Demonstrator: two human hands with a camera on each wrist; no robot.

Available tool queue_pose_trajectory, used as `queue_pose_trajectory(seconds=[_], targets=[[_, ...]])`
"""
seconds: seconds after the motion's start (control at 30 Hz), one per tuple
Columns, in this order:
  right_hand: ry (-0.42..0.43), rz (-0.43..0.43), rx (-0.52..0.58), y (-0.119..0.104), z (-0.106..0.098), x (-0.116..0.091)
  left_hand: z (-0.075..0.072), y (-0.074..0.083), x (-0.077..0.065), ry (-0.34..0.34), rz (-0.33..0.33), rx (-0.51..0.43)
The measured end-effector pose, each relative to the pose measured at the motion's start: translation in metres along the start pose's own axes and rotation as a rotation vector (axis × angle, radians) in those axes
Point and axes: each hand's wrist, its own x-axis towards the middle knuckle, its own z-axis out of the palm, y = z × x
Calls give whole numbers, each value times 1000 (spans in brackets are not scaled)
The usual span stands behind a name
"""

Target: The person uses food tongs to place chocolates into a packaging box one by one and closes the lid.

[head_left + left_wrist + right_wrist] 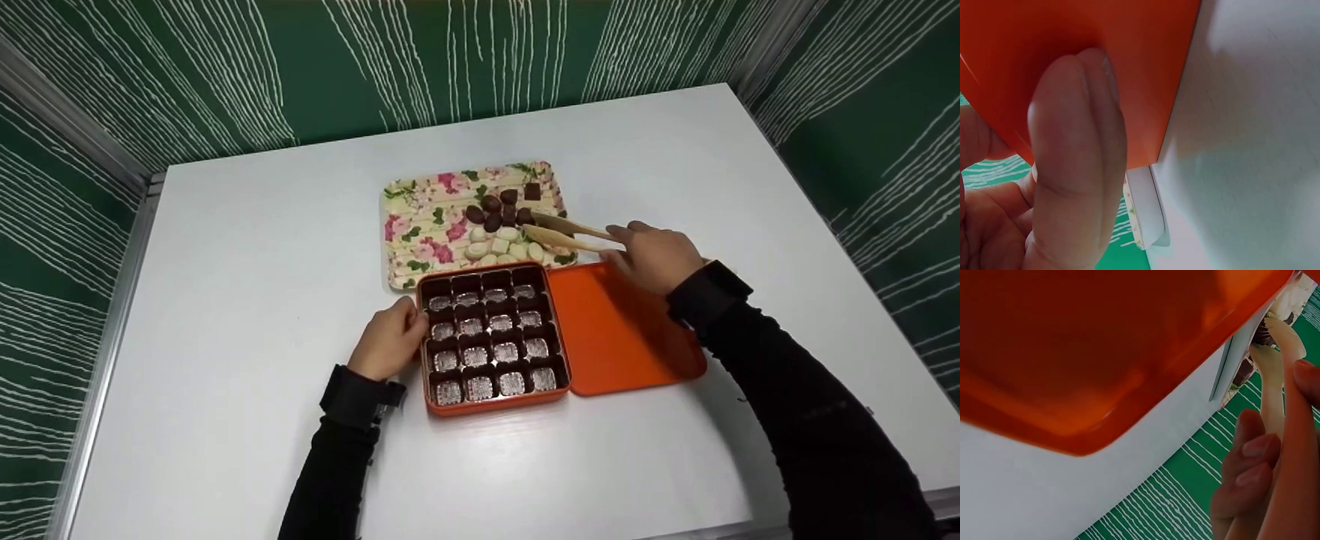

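Note:
My left hand [385,341] grips the left wall of an orange tin box [495,406], its fingers against the outer side and the thumb at the rim. Inside the box, a dark brown divided insert [489,335] has bare compartments with shiny bottoms. Pinched in my right hand [660,259] are wooden tongs [559,238], their arms apart. The tong tips reach over a floral tray [412,225], right beside a dark chocolate [524,217] at the edge of the group. Several more dark chocolates [492,204] and several white chocolates [478,250] lie on the tray.
An orange lid [622,337] lies flat against the box's right side, under my right forearm and hand. The floral tray sits just behind the box. Green walls with white streaks [480,67] border the white table [247,300] at the back and sides.

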Motion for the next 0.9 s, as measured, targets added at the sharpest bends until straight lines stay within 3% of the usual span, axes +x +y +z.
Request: queue_pose_trajectory(seconds=[0.23,0.43,0.9], targets=[[-1,16,-4,2,-8,-3,-2,1,-1,-4,2,3],[-16,2,13,2,-3,-2,-2,1,-1,-2,1,5],[43,-4,53,-4,-11,1,-2,0,1,-20,-6,-9]])
